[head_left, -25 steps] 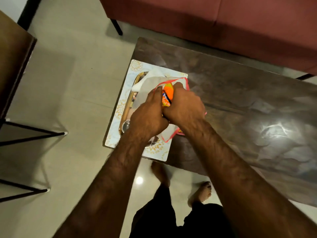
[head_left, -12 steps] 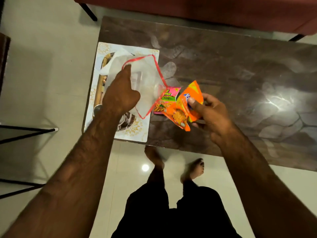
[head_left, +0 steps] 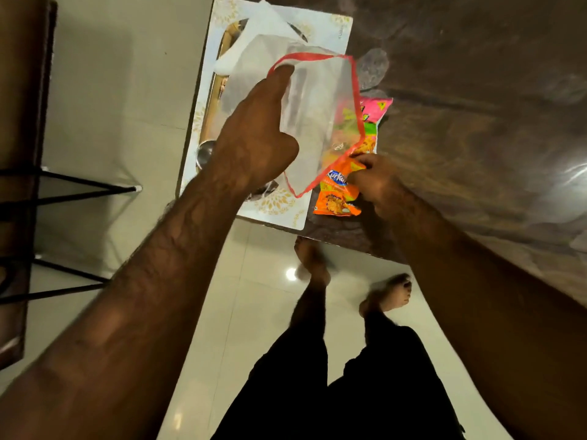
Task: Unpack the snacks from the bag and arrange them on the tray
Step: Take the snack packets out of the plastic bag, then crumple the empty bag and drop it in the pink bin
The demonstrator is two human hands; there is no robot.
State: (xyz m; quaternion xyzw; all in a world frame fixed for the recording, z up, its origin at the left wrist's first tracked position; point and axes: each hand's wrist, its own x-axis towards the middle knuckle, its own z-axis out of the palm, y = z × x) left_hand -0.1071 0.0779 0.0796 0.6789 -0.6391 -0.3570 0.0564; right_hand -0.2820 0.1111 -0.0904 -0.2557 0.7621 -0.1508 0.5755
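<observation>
A translucent white bag (head_left: 314, 100) with a red rim is held up over the patterned tray (head_left: 324, 23) at the table's left end. My left hand (head_left: 254, 138) grips the bag's rim, thumb hooked on the red edge. An orange snack packet (head_left: 338, 192) lies on the dark table just right of the tray, with my right hand (head_left: 378, 182) pinching its upper edge. A pink and green snack packet (head_left: 373, 119) lies beyond it, partly behind the bag.
The dark wooden table (head_left: 476, 106) stretches right and away. A gold-rimmed item and a metal bowl (head_left: 205, 150) sit on the tray under the bag. A dark cabinet with black metal legs (head_left: 63, 192) stands left. My bare feet are on the tiled floor below the table edge.
Both hands were inside the bag a second ago. My right hand pulled the packets out to the right, then set them on the table beside the tray; my left hand keeps holding the bag.
</observation>
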